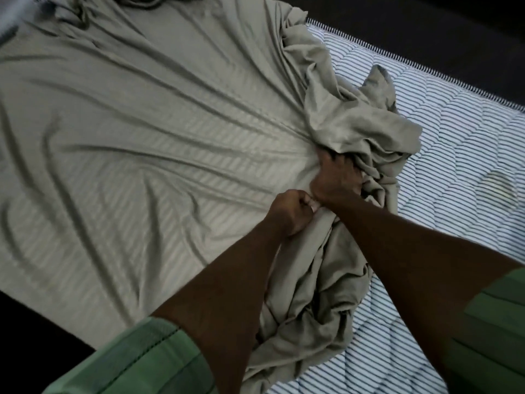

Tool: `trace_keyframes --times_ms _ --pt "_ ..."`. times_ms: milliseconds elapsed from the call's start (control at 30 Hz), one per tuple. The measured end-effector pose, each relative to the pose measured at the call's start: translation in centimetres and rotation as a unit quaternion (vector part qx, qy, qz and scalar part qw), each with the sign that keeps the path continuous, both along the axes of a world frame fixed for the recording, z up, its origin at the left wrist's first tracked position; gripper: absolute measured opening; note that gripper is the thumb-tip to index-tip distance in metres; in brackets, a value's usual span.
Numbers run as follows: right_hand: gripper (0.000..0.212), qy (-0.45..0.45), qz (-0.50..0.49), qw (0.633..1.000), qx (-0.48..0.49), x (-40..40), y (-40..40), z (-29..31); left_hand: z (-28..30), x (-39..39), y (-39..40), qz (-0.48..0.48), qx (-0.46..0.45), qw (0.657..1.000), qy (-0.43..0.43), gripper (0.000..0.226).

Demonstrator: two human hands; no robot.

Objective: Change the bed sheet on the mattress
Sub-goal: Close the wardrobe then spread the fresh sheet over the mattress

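- 1 grey-green bed sheet (127,132) lies stretched in long creases across the left of the mattress (460,155), its right side bunched in a heap on bare blue-and-white stripes.
- 2 hands, 2 green sleeves (142,362).
- Left hand (289,211): fingers curled tight, pinching a fold of sheet.
- Right hand (338,177): fingers clamped into the bunched cloth, just beside the left.

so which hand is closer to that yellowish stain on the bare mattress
Right. The right hand grips the bunched sheet at the edge of the bare striped mattress, on the side of the stain. The left hand grips the sheet just beyond it, farther away.
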State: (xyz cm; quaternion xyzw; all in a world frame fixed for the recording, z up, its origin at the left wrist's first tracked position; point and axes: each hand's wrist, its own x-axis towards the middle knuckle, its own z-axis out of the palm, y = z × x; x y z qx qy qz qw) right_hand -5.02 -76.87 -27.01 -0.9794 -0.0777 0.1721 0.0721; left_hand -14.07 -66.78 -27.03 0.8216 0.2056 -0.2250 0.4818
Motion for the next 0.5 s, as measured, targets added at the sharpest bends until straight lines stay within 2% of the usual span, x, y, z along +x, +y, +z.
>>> trace_keyframes --times_ms 67,133,200,267,333,367,433,500 --pt "0.069 0.012 -0.039 0.999 -0.002 0.6 -0.1 0.4 0.2 0.8 0.0 -0.023 -0.011 1.0 0.016 0.02" --pt "0.053 -0.002 -0.067 0.997 0.041 1.4 0.6 1.4 0.5 1.9 0.4 -0.064 0.058 0.996 0.013 0.02" --pt "0.03 -0.089 -0.053 0.988 0.118 3.0 1.0 2.5 1.2 3.2 0.7 -0.075 0.151 0.986 -0.01 0.013" --pt "0.025 -0.216 0.024 0.964 0.153 5.2 0.8 3.4 2.2 4.8 1.2 -0.043 0.197 0.978 -0.052 0.014" --pt "0.029 -0.295 0.078 0.946 0.112 8.2 0.1 3.6 3.2 6.5 1.3 -0.018 0.228 0.967 -0.112 0.016" --pt "0.035 -0.306 0.07 0.946 0.077 9.6 -0.4 3.5 3.4 7.5 1.3 -0.016 0.239 0.96 -0.144 0.017" --pt "0.052 -0.254 -0.005 0.966 0.04 11.8 -1.2 3.1 3.6 9.8 1.2 -0.023 0.238 0.953 -0.184 0.017" --pt "0.064 -0.145 -0.088 0.984 0.053 13.0 -1.6 2.5 3.6 11.7 0.8 -0.023 0.208 0.959 -0.192 0.017"
